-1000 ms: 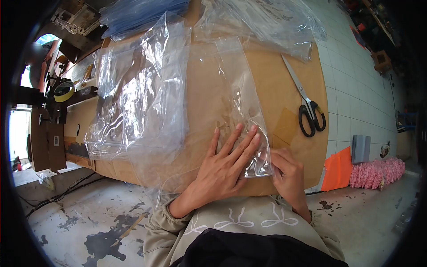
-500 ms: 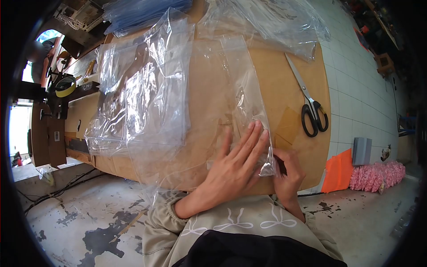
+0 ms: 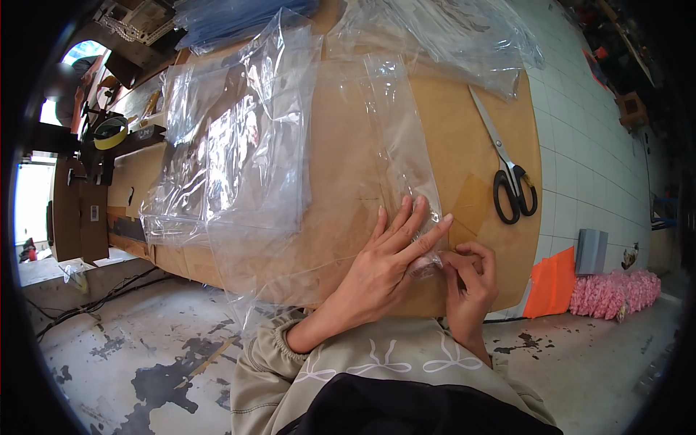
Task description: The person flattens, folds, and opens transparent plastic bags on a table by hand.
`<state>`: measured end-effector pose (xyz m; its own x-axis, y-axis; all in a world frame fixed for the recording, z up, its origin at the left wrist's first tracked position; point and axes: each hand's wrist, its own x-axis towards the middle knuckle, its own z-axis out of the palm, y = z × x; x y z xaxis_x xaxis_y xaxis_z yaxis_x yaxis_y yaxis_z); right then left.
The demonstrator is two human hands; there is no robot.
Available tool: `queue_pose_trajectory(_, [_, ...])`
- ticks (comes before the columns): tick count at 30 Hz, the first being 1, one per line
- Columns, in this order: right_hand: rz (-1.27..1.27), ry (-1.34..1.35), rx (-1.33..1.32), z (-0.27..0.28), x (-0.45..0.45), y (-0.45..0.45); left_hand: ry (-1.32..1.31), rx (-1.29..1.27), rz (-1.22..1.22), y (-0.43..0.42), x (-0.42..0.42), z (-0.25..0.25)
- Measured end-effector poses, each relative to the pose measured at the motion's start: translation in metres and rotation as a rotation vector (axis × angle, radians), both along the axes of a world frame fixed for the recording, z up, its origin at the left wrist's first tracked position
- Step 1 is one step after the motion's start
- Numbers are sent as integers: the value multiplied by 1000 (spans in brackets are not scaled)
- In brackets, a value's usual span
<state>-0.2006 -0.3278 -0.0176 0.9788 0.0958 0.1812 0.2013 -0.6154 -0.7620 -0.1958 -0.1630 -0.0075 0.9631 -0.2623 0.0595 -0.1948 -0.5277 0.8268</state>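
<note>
A clear plastic bag (image 3: 341,145) lies on the brown cardboard work surface, its right side folded in a narrow strip. My left hand (image 3: 388,257) rests on the near right part of this plastic, fingers stretched out and slightly spread. Beside it, my right hand (image 3: 471,279) pinches the near right corner of the plastic between thumb and fingers. The corner is bunched and partly hidden under my fingers. To the left lies a stack of shiny clear bags (image 3: 246,138), overlapped by the same sheet's edge.
Black-handled scissors (image 3: 510,170) lie open on the cardboard (image 3: 435,116) at right. Further off are a pile of clear plastic (image 3: 449,36) and bluish plastic sheets (image 3: 239,22). A yellow tape roll (image 3: 110,134) sits on equipment at left. Beyond the right edge is an orange sheet (image 3: 549,283).
My right hand has lifted the plastic's near right corner and moved it slightly away from me, folding it inward. The fingers of my left hand have shifted slightly right, still on the plastic.
</note>
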Motion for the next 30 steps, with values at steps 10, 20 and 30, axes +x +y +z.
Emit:
queue_pose_trajectory(10, [320, -22, 9, 13, 42, -8, -105, 100, -10, -2, -1, -8])
queue_pose_trajectory(20, [18, 115, 39, -2, 36, 5, -183, 426, -91, -4, -9, -11])
queue_pose_trajectory(30, [308, 134, -46, 10, 33, -12, -166, 495, -54, -5, -8, -4])
